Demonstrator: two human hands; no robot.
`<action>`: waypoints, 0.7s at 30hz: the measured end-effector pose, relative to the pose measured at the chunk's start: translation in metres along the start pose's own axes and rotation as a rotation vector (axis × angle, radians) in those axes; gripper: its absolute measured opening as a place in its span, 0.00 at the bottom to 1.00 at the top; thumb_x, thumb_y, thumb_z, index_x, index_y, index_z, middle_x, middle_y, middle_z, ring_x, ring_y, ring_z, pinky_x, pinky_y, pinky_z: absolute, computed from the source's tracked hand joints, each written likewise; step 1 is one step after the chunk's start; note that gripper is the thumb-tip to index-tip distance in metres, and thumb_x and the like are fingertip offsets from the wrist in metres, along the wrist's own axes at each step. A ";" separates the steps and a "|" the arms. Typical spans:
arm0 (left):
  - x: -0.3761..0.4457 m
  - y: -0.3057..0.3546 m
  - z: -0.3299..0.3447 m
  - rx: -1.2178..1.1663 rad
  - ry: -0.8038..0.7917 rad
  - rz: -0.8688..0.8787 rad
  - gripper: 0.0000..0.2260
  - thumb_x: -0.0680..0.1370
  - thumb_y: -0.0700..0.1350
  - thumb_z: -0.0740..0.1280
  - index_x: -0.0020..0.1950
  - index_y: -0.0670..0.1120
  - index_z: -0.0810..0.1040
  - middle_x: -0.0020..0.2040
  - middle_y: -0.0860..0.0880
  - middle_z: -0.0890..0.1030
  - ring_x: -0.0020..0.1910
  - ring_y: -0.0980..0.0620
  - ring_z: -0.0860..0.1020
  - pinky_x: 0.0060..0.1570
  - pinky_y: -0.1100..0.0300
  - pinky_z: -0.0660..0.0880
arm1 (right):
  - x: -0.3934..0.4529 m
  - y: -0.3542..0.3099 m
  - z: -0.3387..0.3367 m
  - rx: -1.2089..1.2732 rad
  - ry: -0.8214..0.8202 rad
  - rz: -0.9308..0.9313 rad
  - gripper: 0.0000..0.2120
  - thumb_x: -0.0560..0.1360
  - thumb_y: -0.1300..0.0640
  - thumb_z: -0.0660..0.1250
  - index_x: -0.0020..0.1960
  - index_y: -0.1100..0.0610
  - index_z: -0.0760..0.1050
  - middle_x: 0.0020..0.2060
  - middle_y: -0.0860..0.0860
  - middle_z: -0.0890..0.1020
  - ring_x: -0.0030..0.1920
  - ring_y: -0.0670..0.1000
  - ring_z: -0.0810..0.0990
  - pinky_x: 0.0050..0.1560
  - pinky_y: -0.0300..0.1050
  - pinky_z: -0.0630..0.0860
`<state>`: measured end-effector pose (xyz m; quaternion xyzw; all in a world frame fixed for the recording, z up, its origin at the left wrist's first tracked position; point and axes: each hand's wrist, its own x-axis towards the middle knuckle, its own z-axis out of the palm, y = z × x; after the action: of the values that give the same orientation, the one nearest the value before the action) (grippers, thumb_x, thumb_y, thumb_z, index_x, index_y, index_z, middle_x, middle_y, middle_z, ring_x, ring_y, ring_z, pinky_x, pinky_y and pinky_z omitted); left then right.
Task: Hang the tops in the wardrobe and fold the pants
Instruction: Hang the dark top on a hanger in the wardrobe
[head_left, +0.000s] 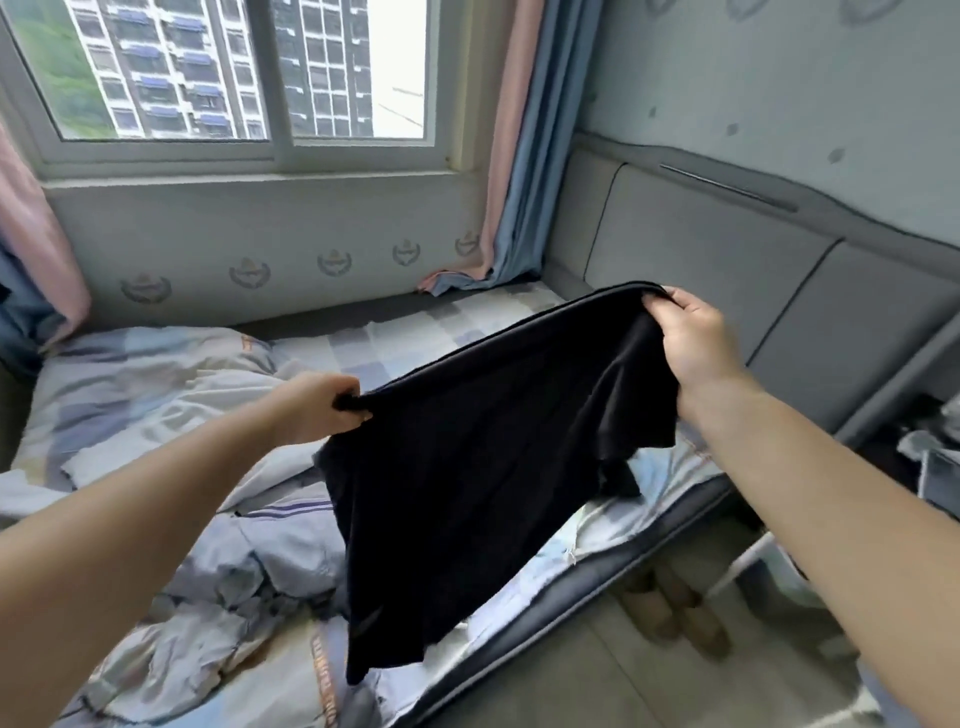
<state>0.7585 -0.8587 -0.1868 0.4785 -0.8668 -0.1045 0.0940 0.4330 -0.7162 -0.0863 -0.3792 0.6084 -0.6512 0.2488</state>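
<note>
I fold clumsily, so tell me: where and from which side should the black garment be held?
By its top edge, one end each: left hand and right hand pinch the black garment there from above, so it hangs flat over the bed.

Both forearms bare; no sleeves visible.

Soft daylight enters through the window (244, 73); wide-angle bending at edges, slight overall blur.

Black garment (467, 467) held spread by top edge, hanging above bed (156, 395).
</note>
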 end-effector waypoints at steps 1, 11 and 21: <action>0.002 0.012 0.005 0.004 -0.010 0.028 0.17 0.74 0.49 0.70 0.33 0.50 0.64 0.30 0.52 0.68 0.35 0.47 0.69 0.33 0.56 0.60 | -0.007 0.002 -0.018 0.014 0.025 0.020 0.16 0.77 0.56 0.64 0.33 0.45 0.81 0.27 0.41 0.81 0.28 0.39 0.78 0.31 0.32 0.74; -0.005 0.201 0.034 -0.544 -0.114 0.146 0.09 0.76 0.51 0.68 0.56 0.57 0.78 0.51 0.54 0.80 0.45 0.52 0.80 0.47 0.59 0.76 | -0.080 0.021 -0.198 -0.018 0.288 0.154 0.11 0.78 0.57 0.61 0.41 0.50 0.78 0.35 0.45 0.83 0.38 0.47 0.80 0.40 0.40 0.77; -0.067 0.481 0.014 -1.510 -0.345 0.217 0.08 0.79 0.46 0.65 0.55 0.55 0.81 0.33 0.53 0.73 0.26 0.56 0.69 0.31 0.62 0.70 | -0.199 0.013 -0.320 -0.330 0.042 0.195 0.15 0.79 0.67 0.58 0.46 0.50 0.76 0.32 0.38 0.80 0.35 0.33 0.77 0.40 0.31 0.72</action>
<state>0.4008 -0.5504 -0.0743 0.1744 -0.6052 -0.7292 0.2677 0.2928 -0.3684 -0.1284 -0.3403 0.7459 -0.5233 0.2323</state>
